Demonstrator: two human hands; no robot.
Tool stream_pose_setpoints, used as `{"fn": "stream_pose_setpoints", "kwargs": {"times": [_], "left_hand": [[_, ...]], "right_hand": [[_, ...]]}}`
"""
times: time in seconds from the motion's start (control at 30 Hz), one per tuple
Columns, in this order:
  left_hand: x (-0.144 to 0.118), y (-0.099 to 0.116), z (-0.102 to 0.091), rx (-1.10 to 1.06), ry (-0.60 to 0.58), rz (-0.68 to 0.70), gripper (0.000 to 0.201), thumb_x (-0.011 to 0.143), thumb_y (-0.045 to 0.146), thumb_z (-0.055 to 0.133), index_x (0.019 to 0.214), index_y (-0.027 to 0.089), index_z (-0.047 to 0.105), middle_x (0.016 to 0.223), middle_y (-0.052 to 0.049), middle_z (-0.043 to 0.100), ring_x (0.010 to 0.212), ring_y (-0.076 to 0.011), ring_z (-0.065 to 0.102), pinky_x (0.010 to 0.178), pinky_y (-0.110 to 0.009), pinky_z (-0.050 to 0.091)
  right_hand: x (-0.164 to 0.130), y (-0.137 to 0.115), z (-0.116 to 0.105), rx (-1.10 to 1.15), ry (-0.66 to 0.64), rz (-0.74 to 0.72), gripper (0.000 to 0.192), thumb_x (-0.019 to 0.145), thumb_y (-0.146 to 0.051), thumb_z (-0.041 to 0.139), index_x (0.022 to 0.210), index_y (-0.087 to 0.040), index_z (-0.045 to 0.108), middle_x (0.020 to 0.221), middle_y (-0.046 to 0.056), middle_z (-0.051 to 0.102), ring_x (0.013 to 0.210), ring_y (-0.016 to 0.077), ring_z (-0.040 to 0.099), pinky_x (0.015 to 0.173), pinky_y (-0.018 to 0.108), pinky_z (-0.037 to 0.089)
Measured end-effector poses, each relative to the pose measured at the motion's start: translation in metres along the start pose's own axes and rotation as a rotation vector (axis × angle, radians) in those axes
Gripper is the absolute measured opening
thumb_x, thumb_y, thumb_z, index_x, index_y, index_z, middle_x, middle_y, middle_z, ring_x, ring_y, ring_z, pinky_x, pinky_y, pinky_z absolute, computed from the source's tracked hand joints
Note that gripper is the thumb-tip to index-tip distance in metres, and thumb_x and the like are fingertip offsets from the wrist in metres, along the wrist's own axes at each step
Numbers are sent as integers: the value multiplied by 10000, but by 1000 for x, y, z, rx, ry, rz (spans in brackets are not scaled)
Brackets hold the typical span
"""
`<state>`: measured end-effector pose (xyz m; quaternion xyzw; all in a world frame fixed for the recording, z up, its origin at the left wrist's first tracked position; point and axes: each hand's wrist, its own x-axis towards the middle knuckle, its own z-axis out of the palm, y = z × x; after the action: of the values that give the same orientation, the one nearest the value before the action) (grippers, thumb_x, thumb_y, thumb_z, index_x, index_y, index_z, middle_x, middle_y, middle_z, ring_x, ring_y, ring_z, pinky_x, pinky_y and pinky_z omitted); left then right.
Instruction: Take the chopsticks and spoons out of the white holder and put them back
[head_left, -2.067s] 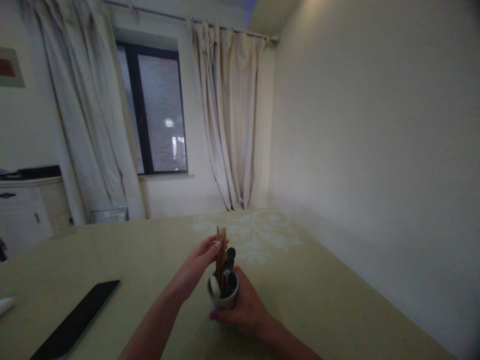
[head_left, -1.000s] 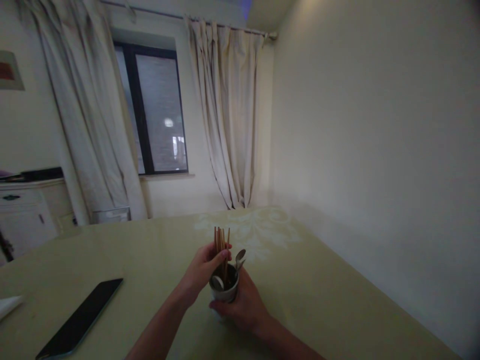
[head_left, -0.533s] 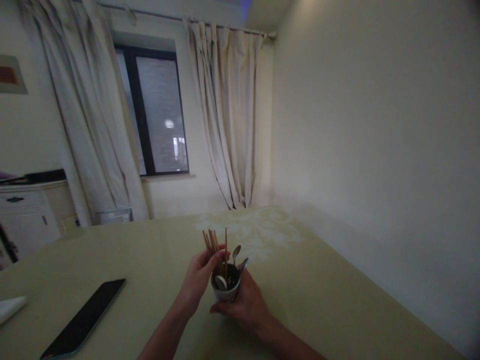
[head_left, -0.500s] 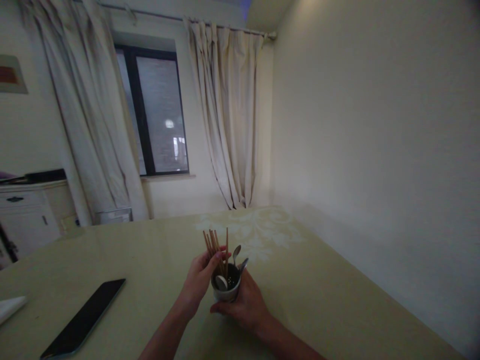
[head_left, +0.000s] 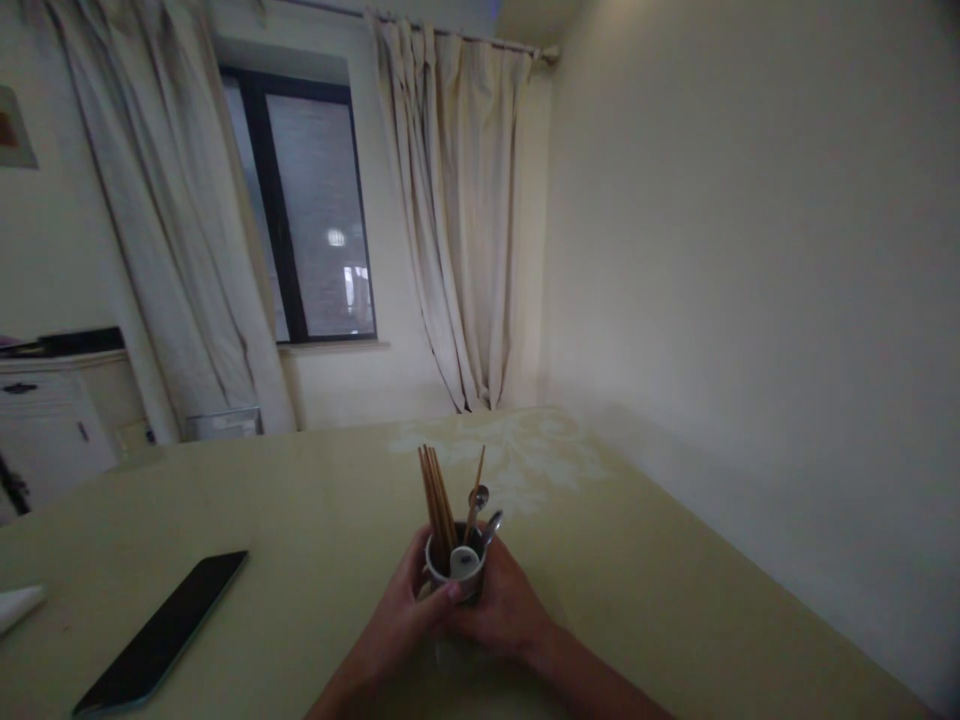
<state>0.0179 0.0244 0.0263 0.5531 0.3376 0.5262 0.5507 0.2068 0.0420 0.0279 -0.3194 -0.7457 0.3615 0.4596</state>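
A small grey cup (head_left: 471, 587) stands on the pale green table (head_left: 660, 580) in front of me. Several wooden chopsticks (head_left: 437, 494) stick up out of it, along with metal spoons (head_left: 480, 502) and a white spoon (head_left: 464, 562). My left hand (head_left: 409, 620) wraps the cup's left side, thumb across its front. My right hand (head_left: 504, 610) grips the cup from the right. Both hands hold the cup together.
A black phone (head_left: 161, 632) lies flat on the table to the left, with a white object (head_left: 16, 606) at the far left edge. Cream curtains (head_left: 465, 230) and a dark window (head_left: 315, 210) are behind; a wall runs along the table's right side.
My left hand has let go of the chopsticks and dropped down onto the cup's side. The chopsticks now lean freely in the cup. My right hand stays on the cup.
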Motion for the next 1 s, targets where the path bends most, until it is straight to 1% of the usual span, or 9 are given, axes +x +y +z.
{"fn": "stream_pose_setpoints", "kwargs": {"times": [0.1,0.2,0.27,0.47,0.63,0.73,0.83,0.93,1.0], "left_hand": [[-2,9,1,-11,-35,23,776,785,505,875,1452,240,580,1467,-161,664,1355,-372,618,1164,-470,469],[-5,19,3,-3,-42,-2,675,831,529,822,1409,238,629,1455,-145,672,1387,-372,584,1193,-488,432],[-6,24,4,-7,-48,6,683,823,564,813,1405,248,644,1447,-138,678,1401,-376,565,1210,-505,406],[-5,19,11,-54,-70,11,722,811,611,796,1411,239,648,1416,-140,686,1404,-369,553,1216,-505,387],[-6,9,12,-84,-113,0,653,841,583,764,1391,241,673,1423,-137,679,1389,-369,562,1212,-501,388],[-10,9,9,-113,-139,-42,655,868,531,743,1447,245,636,1487,-122,644,1454,-367,509,1259,-514,322],[-13,12,8,-102,-150,-79,693,852,520,762,1478,261,616,1535,-104,617,1518,-386,434,1285,-533,279],[-15,18,11,-74,-163,-104,710,830,538,779,1469,265,632,1544,-101,614,1551,-420,374,1280,-557,293],[-15,20,14,-85,-172,-105,727,817,558,785,1465,263,638,1552,-101,607,1542,-442,382,1276,-576,294]], "right_hand": [[2,4,-12,-48,-8,-26,1100,603,-776,882,1506,-254,534,1426,148,647,1292,414,615,1081,505,500],[5,2,-27,-31,80,-65,995,835,-948,437,1523,-232,506,1345,159,666,1168,367,659,966,463,541],[8,-2,-36,0,170,-88,949,886,-933,298,1474,-232,548,1243,138,687,1078,329,668,912,429,546],[30,-29,-57,-12,249,-123,675,959,-789,487,1289,-249,724,1154,102,686,1027,281,656,917,396,528],[72,-57,-65,-72,69,-15,582,950,-728,587,1085,-204,803,1077,89,710,1018,255,671,941,398,521],[94,-66,-63,-103,-4,110,653,765,-758,776,1084,-189,781,997,48,717,836,206,646,776,342,536],[105,-73,-60,27,-220,199,633,609,-676,920,999,-199,772,820,-11,714,734,175,623,692,289,522],[108,-81,-57,139,-469,183,474,639,-612,923,777,-196,743,692,-32,686,655,158,615,627,260,500],[108,-86,-56,129,-525,138,439,717,-598,877,685,-191,717,628,-36,667,589,142,591,581,249,481]]}}
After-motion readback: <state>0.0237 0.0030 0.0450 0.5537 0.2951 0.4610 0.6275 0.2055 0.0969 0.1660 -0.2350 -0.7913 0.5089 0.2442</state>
